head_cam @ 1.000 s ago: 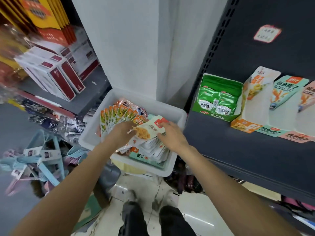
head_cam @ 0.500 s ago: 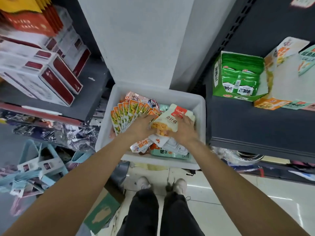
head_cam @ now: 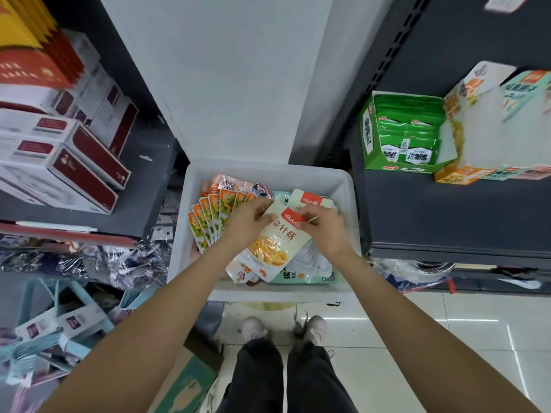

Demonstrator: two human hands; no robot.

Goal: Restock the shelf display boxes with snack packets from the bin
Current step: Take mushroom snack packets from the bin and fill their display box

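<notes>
Two hands (head_cam: pixel 293 226) — bin (head_cam: pixel 268 174) half-hidden

Red-and-white boxes (head_cam: pixel 74 162) on the left grey shelf (head_cam: pixel 143 186), pale blue hangers (head_cam: pixel 44 338) below, glossy tiled floor (head_cam: pixel 417 338).

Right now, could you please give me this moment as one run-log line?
stage: picking from white bin | left hand: holds cream snack packet | right hand: pinches its top | green display box: on shelf, stocked

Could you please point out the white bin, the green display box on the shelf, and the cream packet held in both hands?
white bin (head_cam: pixel 347 186), head view, on its bare right rim.
green display box (head_cam: pixel 367 135), head view, on its left side wall.
cream packet (head_cam: pixel 275 239), head view, on the middle of its printed front.
</notes>
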